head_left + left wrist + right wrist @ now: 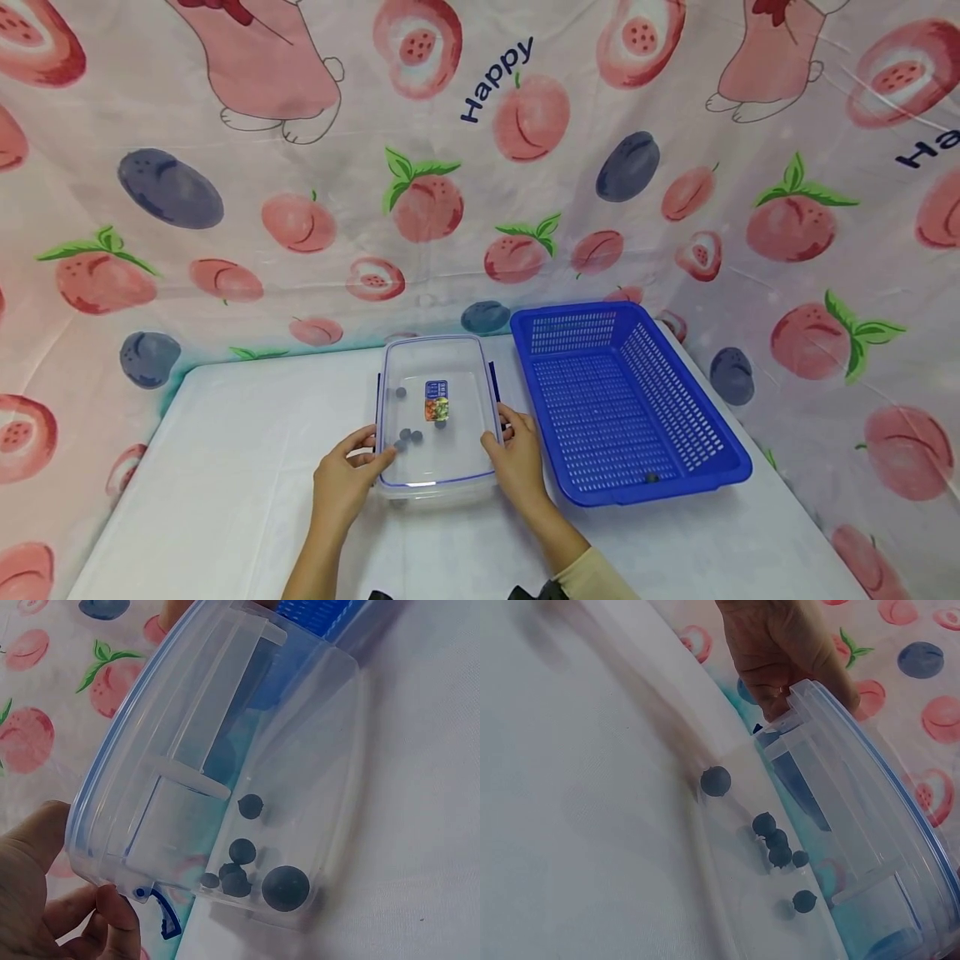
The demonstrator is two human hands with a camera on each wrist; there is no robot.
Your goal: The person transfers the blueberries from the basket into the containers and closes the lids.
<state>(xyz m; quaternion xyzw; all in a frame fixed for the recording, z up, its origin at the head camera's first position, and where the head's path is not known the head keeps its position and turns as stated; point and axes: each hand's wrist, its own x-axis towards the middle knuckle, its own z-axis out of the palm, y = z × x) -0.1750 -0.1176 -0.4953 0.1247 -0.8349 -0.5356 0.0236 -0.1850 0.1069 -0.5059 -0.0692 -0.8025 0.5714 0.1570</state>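
A clear plastic food container [457, 462] with a blue-edged lid lies on the table, several blueberries [286, 888] loose inside it. My left hand [343, 482] grips its left edge, thumb on top of the lid and fingers below the rim. On the opposite edge, my right hand [522, 461] holds on the same way, fingers partly hidden behind the side. A dark blue latch [168, 915] hangs out from the rim beside the left fingers in the left wrist view. A small printed label [437, 401] is stuck on the lid.
To the right of the container stands a blue slotted plastic basket [660, 495], with one small dark berry [652, 477] near its front wall. A white cloth [247, 467] covers the table. Fruit-printed fabric [315, 275] hangs behind and at the right.
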